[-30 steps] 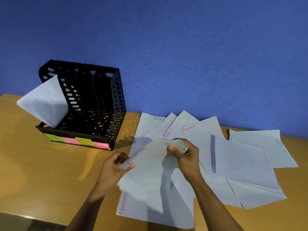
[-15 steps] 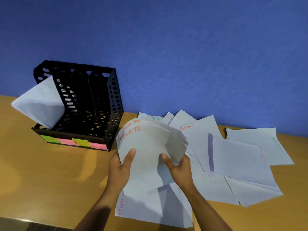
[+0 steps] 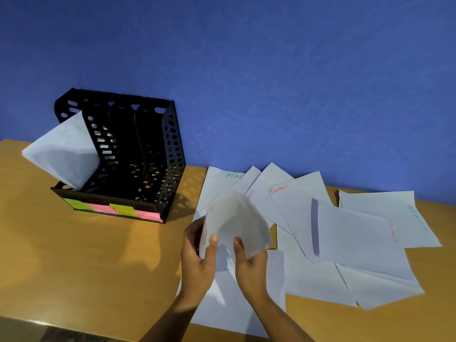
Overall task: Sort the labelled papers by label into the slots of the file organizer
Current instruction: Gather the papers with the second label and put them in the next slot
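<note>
Bending like a soft arch, a thin white paper (image 3: 234, 218) is blurry, so its label cannot be read. Both hands, left (image 3: 197, 255) and right (image 3: 250, 260), pinch its lower edges above the smooth wooden surface (image 3: 86, 267). Flat papers (image 3: 345, 238) lie beside the black plastic organizer (image 3: 138, 154), full of holes.

Black perforated file organizer (image 3: 138, 154) stands on the wooden table (image 3: 74, 255) against the blue wall (image 3: 246, 70). One white sheet (image 3: 64, 151) leans out of its leftmost slot. Green and pink sticky labels (image 3: 116, 209) run along its front base. Loose labelled papers (image 3: 345, 233) lie overlapped to the right, some marked FINANCE or ADMIN. Left hand (image 3: 197, 257) and right hand (image 3: 249, 262) both grip a curled bundle of sheets (image 3: 234, 220) above the papers; its writing is blurred.
</note>
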The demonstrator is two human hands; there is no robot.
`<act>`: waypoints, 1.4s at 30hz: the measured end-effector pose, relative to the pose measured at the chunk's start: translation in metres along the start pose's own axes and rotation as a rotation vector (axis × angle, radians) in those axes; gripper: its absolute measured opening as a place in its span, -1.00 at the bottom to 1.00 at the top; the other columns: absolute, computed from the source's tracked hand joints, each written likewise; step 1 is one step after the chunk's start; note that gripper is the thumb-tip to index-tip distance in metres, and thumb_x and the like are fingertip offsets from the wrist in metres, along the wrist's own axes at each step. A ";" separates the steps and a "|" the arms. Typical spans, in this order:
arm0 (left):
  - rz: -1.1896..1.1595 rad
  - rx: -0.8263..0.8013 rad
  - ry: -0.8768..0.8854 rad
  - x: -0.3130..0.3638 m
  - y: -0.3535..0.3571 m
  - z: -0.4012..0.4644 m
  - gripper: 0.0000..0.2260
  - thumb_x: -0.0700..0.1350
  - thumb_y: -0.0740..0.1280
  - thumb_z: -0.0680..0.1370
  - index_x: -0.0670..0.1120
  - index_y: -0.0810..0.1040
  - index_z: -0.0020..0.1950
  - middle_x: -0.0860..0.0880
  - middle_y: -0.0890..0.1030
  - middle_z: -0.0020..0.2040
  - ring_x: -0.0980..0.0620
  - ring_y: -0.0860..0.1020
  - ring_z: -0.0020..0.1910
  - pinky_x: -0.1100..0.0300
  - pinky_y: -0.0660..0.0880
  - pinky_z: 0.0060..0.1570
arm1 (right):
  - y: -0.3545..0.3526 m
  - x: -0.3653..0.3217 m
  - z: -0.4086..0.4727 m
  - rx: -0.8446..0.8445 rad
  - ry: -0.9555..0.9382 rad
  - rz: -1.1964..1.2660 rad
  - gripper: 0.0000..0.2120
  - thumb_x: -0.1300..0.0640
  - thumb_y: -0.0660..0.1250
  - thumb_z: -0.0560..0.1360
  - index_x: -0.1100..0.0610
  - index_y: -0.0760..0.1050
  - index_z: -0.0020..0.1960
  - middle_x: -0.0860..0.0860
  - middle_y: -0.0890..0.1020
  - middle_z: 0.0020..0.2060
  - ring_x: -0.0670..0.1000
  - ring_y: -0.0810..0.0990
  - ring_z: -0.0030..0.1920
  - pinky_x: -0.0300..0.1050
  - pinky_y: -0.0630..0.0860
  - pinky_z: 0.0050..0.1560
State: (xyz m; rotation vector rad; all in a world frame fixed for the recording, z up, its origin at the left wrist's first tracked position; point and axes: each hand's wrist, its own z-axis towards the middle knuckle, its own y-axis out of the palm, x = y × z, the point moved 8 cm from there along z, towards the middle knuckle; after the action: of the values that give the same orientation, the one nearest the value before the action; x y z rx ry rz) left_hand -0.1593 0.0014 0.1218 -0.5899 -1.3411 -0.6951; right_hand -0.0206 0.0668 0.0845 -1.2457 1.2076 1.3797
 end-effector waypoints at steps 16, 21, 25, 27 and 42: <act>0.211 -0.135 0.218 0.012 -0.013 0.018 -0.32 0.09 0.44 0.42 0.38 0.16 0.42 0.35 0.28 0.39 0.24 0.30 0.40 0.40 0.41 0.24 | 0.001 0.038 0.006 -0.159 0.155 -0.167 -0.80 0.03 0.24 0.56 -0.19 0.43 0.16 -0.25 0.60 0.04 -0.13 0.63 0.07 -0.25 0.58 0.07; 0.239 -0.149 0.376 0.021 -0.017 0.024 -0.36 -0.14 0.46 0.44 0.28 0.26 0.39 0.03 0.32 0.45 -0.04 0.33 0.44 0.03 0.44 0.32 | -0.001 0.039 0.009 -0.141 0.159 -0.174 -0.79 0.00 0.30 0.50 -0.15 0.45 0.13 -0.30 0.63 -0.03 -0.12 0.67 -0.01 -0.31 0.59 -0.02; 0.216 -0.086 0.314 0.017 -0.022 0.023 -0.34 -0.20 0.43 0.43 0.37 0.26 0.32 0.35 0.35 0.34 0.18 0.38 0.34 0.15 0.52 0.19 | -0.003 0.034 0.012 -0.138 0.124 -0.180 -0.77 0.08 0.33 0.54 -0.15 0.47 0.15 -0.38 0.64 -0.04 -0.13 0.66 0.05 -0.30 0.61 -0.03; 0.186 -0.049 0.287 0.016 -0.024 0.023 -0.36 -0.18 0.42 0.45 0.38 0.25 0.32 0.39 0.36 0.31 0.22 0.40 0.32 0.25 0.52 0.17 | -0.005 0.033 0.014 -0.114 0.111 -0.196 -0.76 0.10 0.35 0.52 -0.13 0.48 0.14 -0.31 0.66 -0.04 -0.05 0.68 0.03 -0.23 0.62 0.00; 0.151 0.371 -0.002 -0.021 -0.083 0.012 -0.28 0.02 0.40 0.50 0.31 0.03 0.49 0.21 0.15 0.46 0.42 0.23 0.39 0.49 0.36 0.21 | 0.020 0.008 0.028 -0.087 0.026 -0.227 -0.78 0.19 0.34 0.57 -0.16 0.52 0.01 -0.34 0.67 -0.19 -0.24 0.63 -0.05 -0.43 0.56 -0.20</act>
State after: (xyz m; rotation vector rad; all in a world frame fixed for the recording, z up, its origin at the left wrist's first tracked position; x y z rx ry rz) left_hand -0.2310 -0.0429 0.1019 -0.3869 -1.3689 -0.3106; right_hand -0.0445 0.0923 0.0789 -1.4190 0.9982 1.2624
